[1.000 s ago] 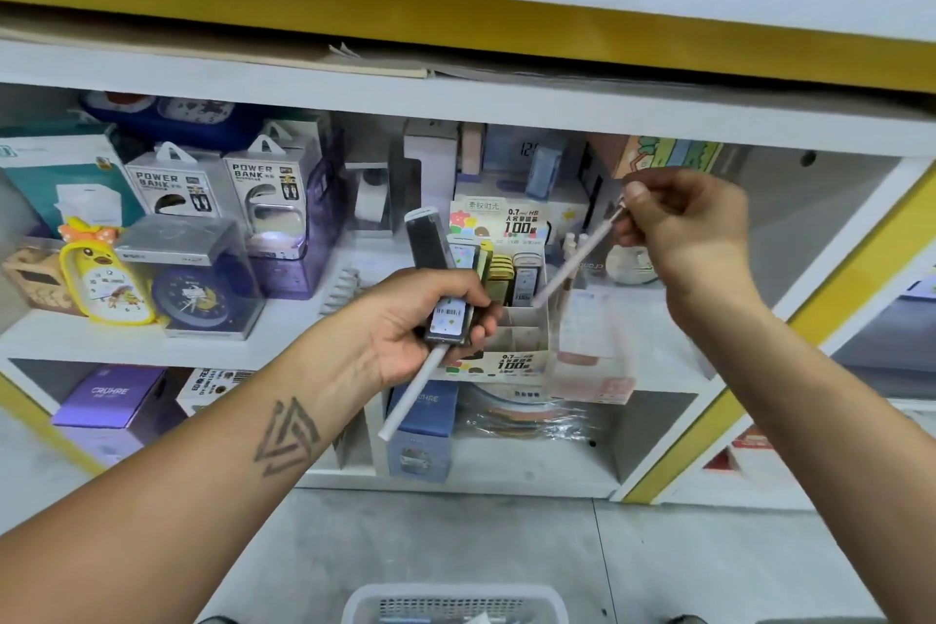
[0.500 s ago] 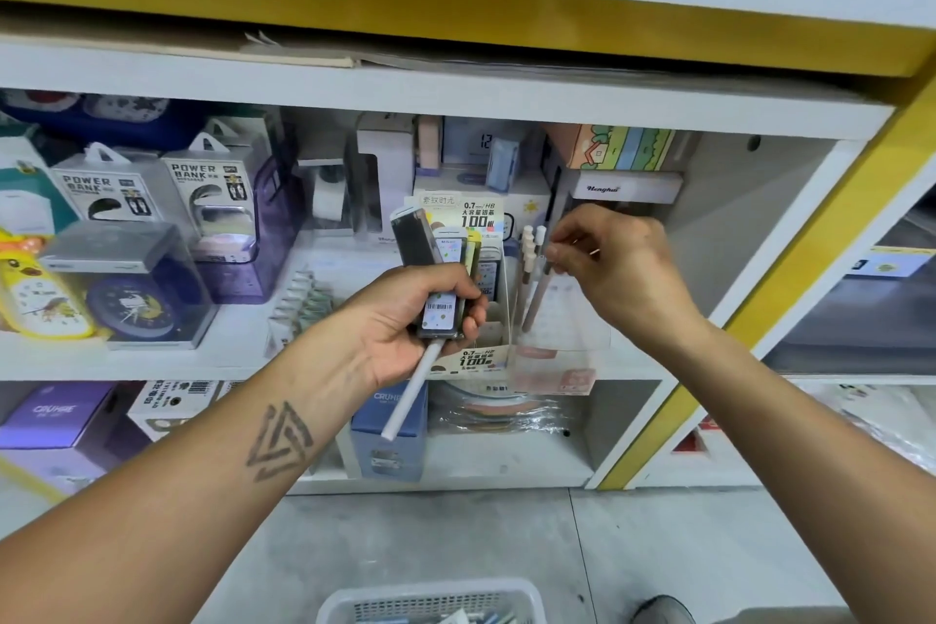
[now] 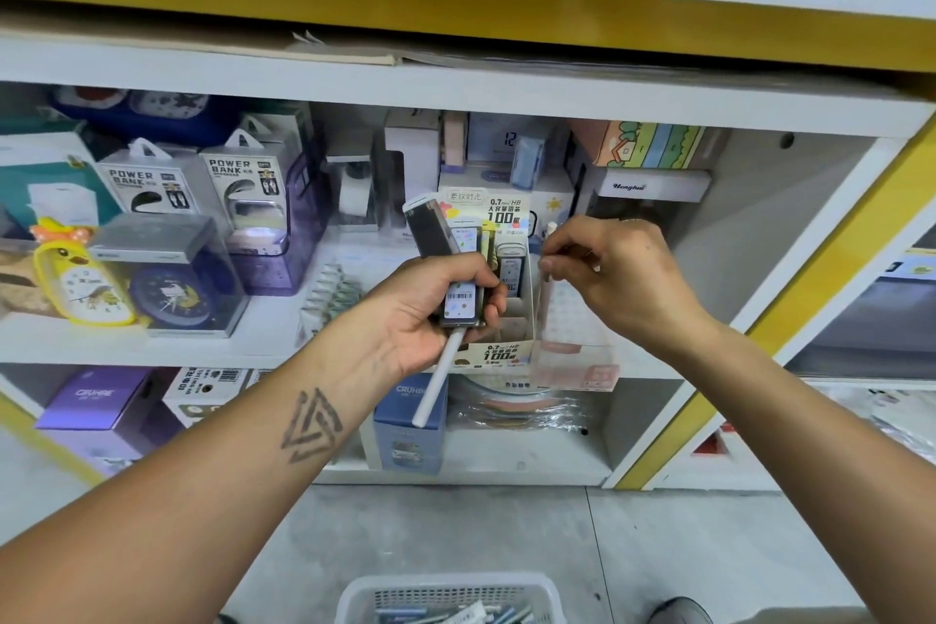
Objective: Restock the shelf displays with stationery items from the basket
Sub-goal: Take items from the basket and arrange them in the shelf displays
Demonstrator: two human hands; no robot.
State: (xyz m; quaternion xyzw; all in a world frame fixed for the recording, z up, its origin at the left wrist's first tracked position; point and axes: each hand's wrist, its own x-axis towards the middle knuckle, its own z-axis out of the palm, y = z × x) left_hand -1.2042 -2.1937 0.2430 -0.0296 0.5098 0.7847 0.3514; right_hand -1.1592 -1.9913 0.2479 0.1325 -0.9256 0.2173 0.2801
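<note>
My left hand [image 3: 430,307] grips a dark lead-refill case [image 3: 435,233] with a barcode label, plus a white pen [image 3: 438,380] that sticks out below the palm. My right hand [image 3: 608,274] pinches a thin white pen [image 3: 546,289] and holds it upright in a clear display holder [image 3: 577,365] on the middle shelf. Just left of it stands a cardboard display box [image 3: 506,355] of lead refills marked 0.7 and 100. The white basket [image 3: 451,598] with several stationery items sits on the floor at the bottom edge.
Power bank boxes [image 3: 238,188], a yellow duck clock [image 3: 81,274] and a blue clock in a clear case [image 3: 167,284] fill the shelf's left side. Stacked boxes [image 3: 648,167] stand behind the display. Purple and blue boxes [image 3: 410,421] occupy the lower shelf. A yellow-edged post [image 3: 810,299] bounds the right.
My right hand came down from a raised position and lowered the thin pen from a slant to upright in the clear holder. My left hand kept its grip and stayed put.
</note>
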